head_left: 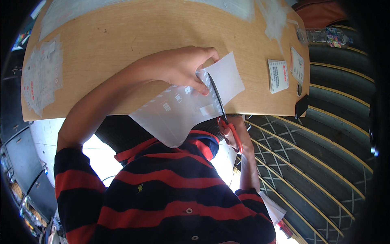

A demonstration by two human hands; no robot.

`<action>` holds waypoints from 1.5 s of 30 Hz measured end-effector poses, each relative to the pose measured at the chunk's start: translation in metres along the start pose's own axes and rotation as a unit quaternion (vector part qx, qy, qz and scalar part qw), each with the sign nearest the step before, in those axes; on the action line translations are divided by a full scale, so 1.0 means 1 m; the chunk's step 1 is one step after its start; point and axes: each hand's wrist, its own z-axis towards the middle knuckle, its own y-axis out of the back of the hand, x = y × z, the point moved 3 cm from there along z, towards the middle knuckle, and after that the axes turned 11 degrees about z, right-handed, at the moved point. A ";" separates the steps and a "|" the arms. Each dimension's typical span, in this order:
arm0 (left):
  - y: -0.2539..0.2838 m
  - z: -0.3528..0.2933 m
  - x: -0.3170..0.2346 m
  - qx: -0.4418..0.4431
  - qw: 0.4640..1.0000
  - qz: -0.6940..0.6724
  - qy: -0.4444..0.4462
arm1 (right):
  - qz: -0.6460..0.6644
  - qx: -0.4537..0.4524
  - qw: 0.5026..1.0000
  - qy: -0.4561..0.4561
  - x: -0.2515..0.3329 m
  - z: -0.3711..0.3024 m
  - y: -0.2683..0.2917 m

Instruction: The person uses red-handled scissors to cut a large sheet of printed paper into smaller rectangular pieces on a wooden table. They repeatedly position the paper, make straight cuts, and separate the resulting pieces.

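My left hand point(189, 67) grips a translucent printed plastic sheet point(166, 116) near its far edge, thumb on top and fingers curled behind it. The sheet slants over the table's front edge and droops toward my lap. In my right hand point(235, 132) is a pair of scissors point(231, 136) with red handles and dark blades. The blades lie along the sheet just right of my left thumb, pointing away from me. To the right of the blades extends a plain whitish part of the sheet point(228, 77); whether it is severed I cannot tell.
The wooden table point(122, 36) carries a stack of plastic pieces point(42, 77) at left and small printed cut pieces point(278, 76) at right. More plastic film point(274, 20) lies at the far right. A clear plastic bottle point(325, 36) sits beyond the right edge, near a dark ribbed surface point(337, 93).
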 end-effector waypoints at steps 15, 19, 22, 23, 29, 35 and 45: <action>-0.001 0.001 0.002 0.005 1.000 0.017 -0.008 | 0.047 -0.013 0.999 -0.012 -0.006 0.000 -0.004; 0.000 0.000 0.002 0.008 1.000 0.025 -0.012 | 0.046 -0.009 0.999 -0.008 -0.004 0.001 -0.005; 0.000 0.000 0.001 0.015 1.000 0.026 -0.010 | 0.032 -0.016 0.999 -0.015 -0.010 -0.002 -0.005; -0.001 0.001 0.002 0.015 1.000 0.022 -0.010 | 0.028 -0.017 0.999 -0.013 -0.012 -0.002 -0.006; -0.001 0.000 0.003 0.014 1.000 0.026 -0.005 | 0.017 -0.027 0.999 -0.002 -0.009 0.000 -0.008; -0.002 0.002 0.003 0.019 0.999 0.031 0.000 | 0.029 -0.011 0.999 -0.014 -0.006 0.000 -0.007; -0.001 0.002 0.008 0.003 0.998 0.051 -0.028 | 0.014 -0.023 0.999 -0.017 -0.003 0.000 -0.012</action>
